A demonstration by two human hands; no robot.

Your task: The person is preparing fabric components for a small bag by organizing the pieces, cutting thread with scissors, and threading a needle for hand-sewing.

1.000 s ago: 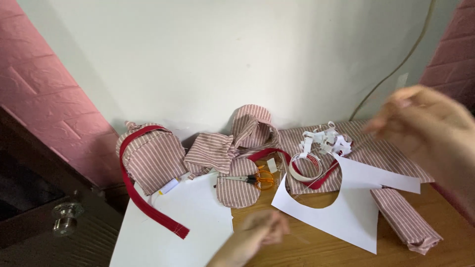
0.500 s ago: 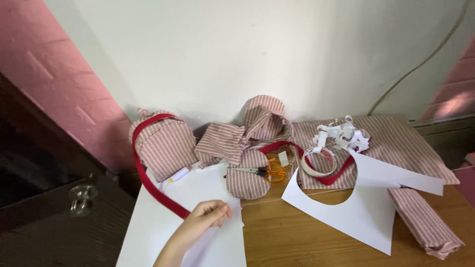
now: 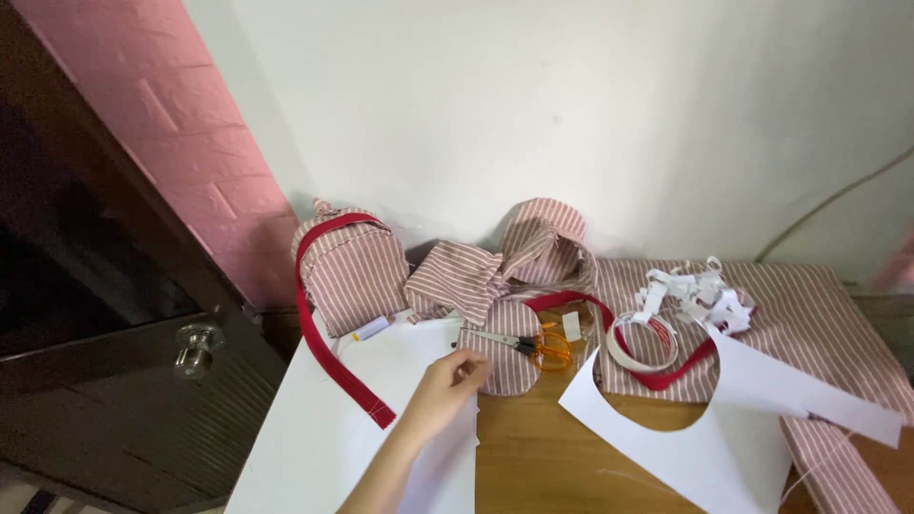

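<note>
A: What is the left hand (image 3: 446, 383) doing?

B: It lies on the big white paper sheet (image 3: 314, 428) at the table's (image 3: 533, 457) near-left part, fingers curled, tips pinching the sheet's right edge. The right hand is out of view; only a pink blur shows at the frame's 3 o'clock edge, too smeared to tell what it is.

A: What is the stuff made of?

B: Mostly red-and-white striped cloth. One small backpack shape (image 3: 347, 271) stands at 11 o'clock from the hand, a thick red strap (image 3: 328, 352) running down from it across the paper. Crumpled striped pieces (image 3: 505, 257) sit at 12 o'clock, and a rounded striped piece (image 3: 505, 366) lies just beside the fingers, at 3 o'clock.

A: Any tools?

B: One pair of scissors with orange handles (image 3: 538, 347) lies on that rounded piece. Farther right are one roll of white tape (image 3: 643, 343), a tangle of white paper strips (image 3: 695, 290), and a second white sheet with a curved cut-out (image 3: 705, 438), lying on flat striped cloth (image 3: 819, 314).

A: What is around it?

B: A pale wall behind, pink brick and a dark door with a metal knob (image 3: 197, 341) at 9 o'clock.
</note>
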